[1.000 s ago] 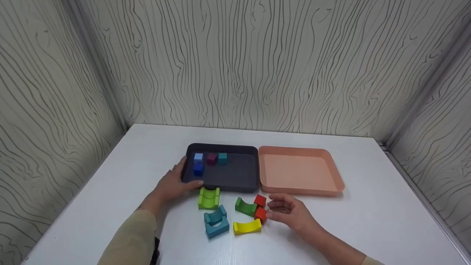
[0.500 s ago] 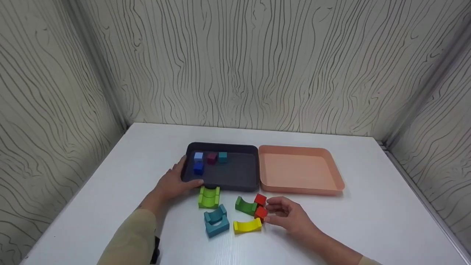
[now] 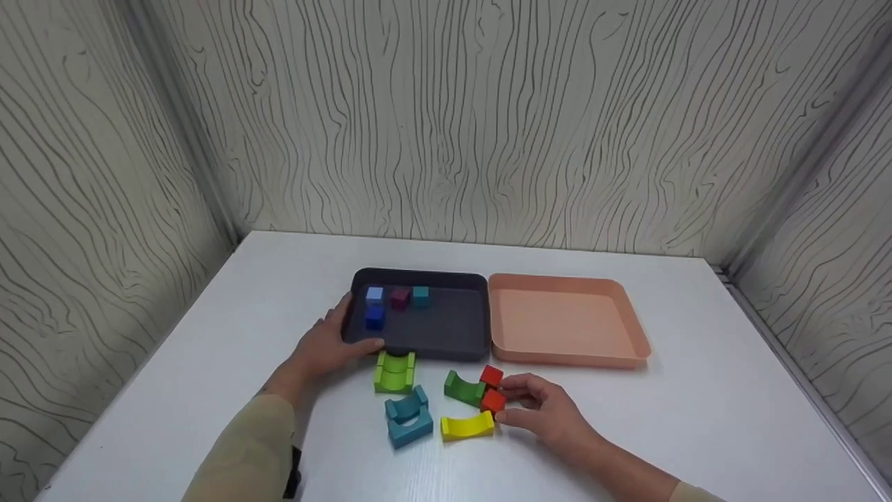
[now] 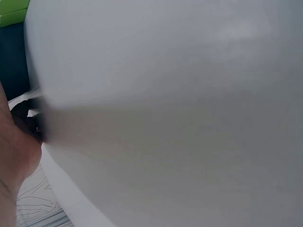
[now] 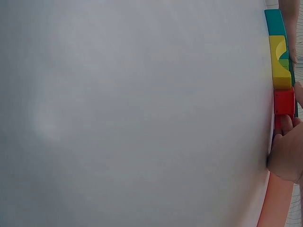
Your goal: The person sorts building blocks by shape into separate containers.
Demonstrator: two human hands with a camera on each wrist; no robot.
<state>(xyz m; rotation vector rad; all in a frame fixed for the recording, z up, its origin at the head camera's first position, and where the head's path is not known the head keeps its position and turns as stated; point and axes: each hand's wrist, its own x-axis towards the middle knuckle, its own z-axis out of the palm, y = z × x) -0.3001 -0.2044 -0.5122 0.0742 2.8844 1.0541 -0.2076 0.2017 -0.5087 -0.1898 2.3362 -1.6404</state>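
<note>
My left hand rests at the near left corner of the dark tray, its thumb along the front rim and its fingers along the left side. Inside the tray are a light blue cube, a blue cube, a maroon cube and a teal cube. My right hand is at two red cubes, the far one and the near one. Its bent fingertips lie close on their right side, with the thumb near the lower corner of the near cube.
Left of the red cubes lie scooped blocks: a green block, a yellow block, lime blocks and teal blocks. A salmon tray stands right beside the dark one. Patterned walls enclose the white table.
My right hand has moved slightly left, up to the red cubes, its thumb now lower by the near cube. My left hand stays at the dark tray; the blocks have not shifted.
</note>
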